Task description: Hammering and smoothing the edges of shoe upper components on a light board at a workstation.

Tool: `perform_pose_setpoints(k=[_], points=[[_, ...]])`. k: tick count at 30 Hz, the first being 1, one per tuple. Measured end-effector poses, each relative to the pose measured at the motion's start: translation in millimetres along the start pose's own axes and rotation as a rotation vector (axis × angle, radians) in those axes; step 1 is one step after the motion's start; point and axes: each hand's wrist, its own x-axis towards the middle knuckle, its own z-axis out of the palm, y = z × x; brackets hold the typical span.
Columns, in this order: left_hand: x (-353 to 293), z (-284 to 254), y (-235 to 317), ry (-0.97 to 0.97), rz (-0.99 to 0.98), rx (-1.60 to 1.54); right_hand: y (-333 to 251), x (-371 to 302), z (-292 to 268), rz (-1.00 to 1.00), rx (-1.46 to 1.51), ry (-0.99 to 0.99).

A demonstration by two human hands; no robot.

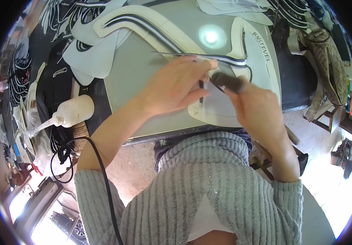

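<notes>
My left hand is over the middle of the grey work board, its fingers bent against a thin dark-and-white curved strip, its thumb held apart below. The strip runs sideways past the fingertips across pale shaped pattern pieces. Close by on the right, my right hand is closed around a dark tool, smeared by motion, so its kind cannot be made out. Beneath both hands lies a cream template with a long dark-and-white striped band along it. A pale template with handwriting lies at the right.
A white squeeze bottle with a long nozzle lies at the left, near a black cable. Stacked pale cut pieces lie at the far left, with bundled strips behind. A patterned brown bag is on the right.
</notes>
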Motion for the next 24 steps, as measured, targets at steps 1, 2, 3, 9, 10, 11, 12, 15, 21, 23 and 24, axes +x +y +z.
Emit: perform_pose_setpoints(k=[1, 2, 3, 9, 10, 11, 12, 15, 21, 23, 24], points=[[2.5, -1.5, 1.7, -0.008, -0.045, -0.031, 3.2, -1.8, 6.0, -0.013, -0.043, -0.054], [4.7, -3.2, -0.2, 0.000, -0.050, -0.027, 5.1, -1.1, 9.8, -0.030, -0.086, -0.108], [7.2, -4.9, -3.8, 0.014, 0.000, 0.015, 4.3, 0.6, 10.4, -0.039, -0.090, -0.112], [-1.1, -10.2, -5.4, -0.023, 0.037, 0.168, 7.3, 2.5, 11.7, -0.061, -0.062, -0.086], [-2.7, -10.9, -3.0, -0.048, -0.010, 0.159, 8.6, 2.2, 8.3, -0.063, -0.074, -0.074], [-3.8, -10.4, -3.5, -0.041, -0.015, 0.161, 8.4, 4.1, 5.9, -0.065, -0.086, -0.059], [-4.4, -9.4, -4.1, -0.031, -0.035, 0.134, 4.1, 7.0, 1.5, -0.070, -0.091, -0.061], [-9.0, -5.7, -5.9, 0.007, -0.061, 0.080, -10.7, 13.2, -10.5, -0.046, 0.072, 0.087], [-8.9, -8.1, -3.7, 0.016, -0.112, 0.007, -2.8, 22.9, -3.9, -0.115, -0.080, 0.008], [-7.1, -9.5, -2.2, 0.027, -0.096, -0.012, 1.7, 22.3, -2.8, -0.097, -0.081, 0.004], [-3.5, -12.1, 0.8, 0.009, -0.124, -0.012, 4.0, 22.1, 1.8, -0.090, -0.081, 0.008]])
